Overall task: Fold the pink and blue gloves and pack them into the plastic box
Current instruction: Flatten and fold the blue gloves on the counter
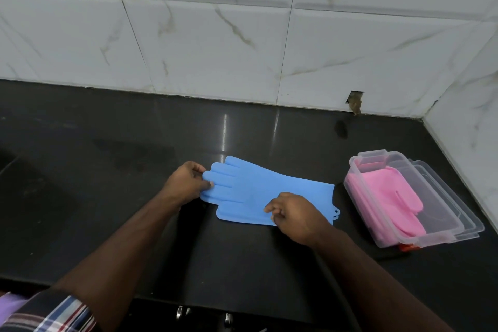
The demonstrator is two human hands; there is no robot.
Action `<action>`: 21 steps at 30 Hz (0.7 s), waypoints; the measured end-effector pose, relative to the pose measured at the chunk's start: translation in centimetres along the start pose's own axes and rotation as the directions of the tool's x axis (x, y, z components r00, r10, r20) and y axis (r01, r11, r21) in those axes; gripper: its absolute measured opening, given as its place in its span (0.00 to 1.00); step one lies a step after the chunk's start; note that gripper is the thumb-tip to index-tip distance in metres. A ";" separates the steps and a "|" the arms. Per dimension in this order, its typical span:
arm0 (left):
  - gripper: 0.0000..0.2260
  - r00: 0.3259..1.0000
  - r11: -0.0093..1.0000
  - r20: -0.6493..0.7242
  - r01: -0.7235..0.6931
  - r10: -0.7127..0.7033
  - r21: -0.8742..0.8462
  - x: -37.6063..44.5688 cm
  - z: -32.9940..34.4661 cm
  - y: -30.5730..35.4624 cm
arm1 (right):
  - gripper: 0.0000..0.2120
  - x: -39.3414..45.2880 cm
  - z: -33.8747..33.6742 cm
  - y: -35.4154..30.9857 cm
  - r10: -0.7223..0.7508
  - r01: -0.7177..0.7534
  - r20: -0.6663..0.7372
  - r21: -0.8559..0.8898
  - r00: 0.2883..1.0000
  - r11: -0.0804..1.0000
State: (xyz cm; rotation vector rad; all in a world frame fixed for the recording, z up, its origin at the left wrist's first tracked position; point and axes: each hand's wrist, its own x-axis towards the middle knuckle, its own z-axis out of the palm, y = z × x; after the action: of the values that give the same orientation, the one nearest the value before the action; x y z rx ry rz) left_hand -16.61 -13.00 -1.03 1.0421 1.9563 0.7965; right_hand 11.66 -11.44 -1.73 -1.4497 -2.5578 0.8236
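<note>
Head camera looks down on a black countertop [107, 143], and the blue gloves [258, 188] lie flat in a stack at its middle, fingers pointing left, cuffs right. Left hand [186, 183] pinches the glove fingertips, thumb on top. Right hand [293, 213] is curled at the near edge by the cuff, gripping that edge. Over on the right, well apart, sits the clear plastic box [377, 210], and the pink gloves [398, 202] are folded inside it. Its lid [452, 205] lies underneath. White marbled tiles [215, 35] back the scene.
</note>
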 end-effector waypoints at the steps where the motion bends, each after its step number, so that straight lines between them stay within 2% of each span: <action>1: 0.14 1.000 1.000 -0.008 -0.011 0.011 0.016 0.0 -0.1 -0.1 | 0.14 -0.1 0.0 0.1 0.000 0.000 -0.001 0.003 1.000 1.000; 6: 0.18 1.000 0.999 -0.003 -0.027 0.027 -0.020 -0.2 0.0 0.0 | 0.14 -0.3 0.4 0.1 -0.017 0.017 0.004 -0.022 1.000 1.000; 10: 0.20 0.998 0.978 0.057 0.041 -0.030 -0.204 -0.6 0.2 0.3 | 0.16 -0.4 0.3 0.0 -0.017 0.017 -0.031 -0.011 0.999 1.000; 13: 0.20 0.998 0.951 0.041 0.053 -0.043 -0.306 -0.6 -0.4 0.5 | 0.15 -1.0 -0.1 0.0 -0.073 0.075 -0.170 0.003 0.983 0.997; 15: 0.19 0.997 0.944 0.060 0.060 -0.043 -0.326 -0.6 -0.6 0.4 | 0.14 -1.5 -0.4 -0.2 -0.119 0.128 -0.288 0.012 0.950 0.992; 17: 0.17 0.995 0.940 0.076 0.082 -0.060 -0.331 -0.7 -0.4 0.3 | 0.13 -1.8 -0.3 -0.2 -0.158 0.165 -0.347 -0.008 0.925 0.986; 18: 0.16 0.994 0.942 0.081 0.094 -0.071 -0.323 -0.8 -0.2 0.2 | 0.14 -2.0 -0.1 -0.2 -0.171 0.171 -0.336 -0.029 0.926 0.985; 21: 0.14 0.992 0.965 0.072 0.119 -0.105 -0.235 -1.1 0.1 -0.6 | 0.15 -2.6 0.9 0.1 -0.133 0.125 -0.175 -0.059 0.976 0.990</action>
State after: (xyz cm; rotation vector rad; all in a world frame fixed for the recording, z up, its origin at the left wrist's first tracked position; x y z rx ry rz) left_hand -16.34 -14.27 -1.21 0.7961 1.8003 0.9024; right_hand 12.85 -13.92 -2.08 -1.2881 -2.5199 0.5904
